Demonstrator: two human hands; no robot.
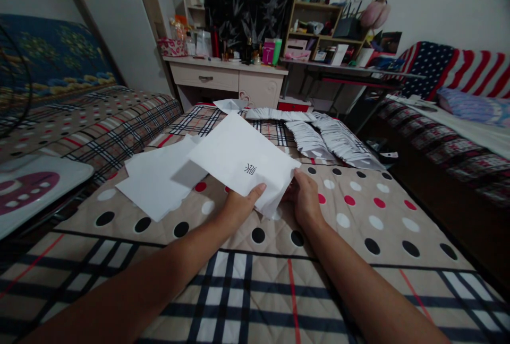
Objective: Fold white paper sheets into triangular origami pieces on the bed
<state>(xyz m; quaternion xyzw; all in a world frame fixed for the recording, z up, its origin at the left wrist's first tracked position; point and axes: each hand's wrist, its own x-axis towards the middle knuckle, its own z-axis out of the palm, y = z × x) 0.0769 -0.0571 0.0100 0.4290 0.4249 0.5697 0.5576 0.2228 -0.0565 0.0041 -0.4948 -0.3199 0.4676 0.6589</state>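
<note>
A white sheet of paper (235,147) with one printed black character is held up above the bed. My left hand (245,200) grips its near edge, thumb on top and the other fingers hidden beneath. At the sheet's right corner, my right hand (305,195) closes its fingers on the paper, which curls down there. Left of it, a few loose white sheets (155,185) lie overlapped on the bedcover. Beyond on the right sit rows of folded white papers (338,139), fanned in tight stacks.
The quilted bedcover (223,301) has dots and plaid bands. At left stands a white folding table (75,174). A cream dresser (223,76) with bottles is past the bed's far end, a shelf (319,20) beside it. Another bed with a striped cover (478,76) is at right.
</note>
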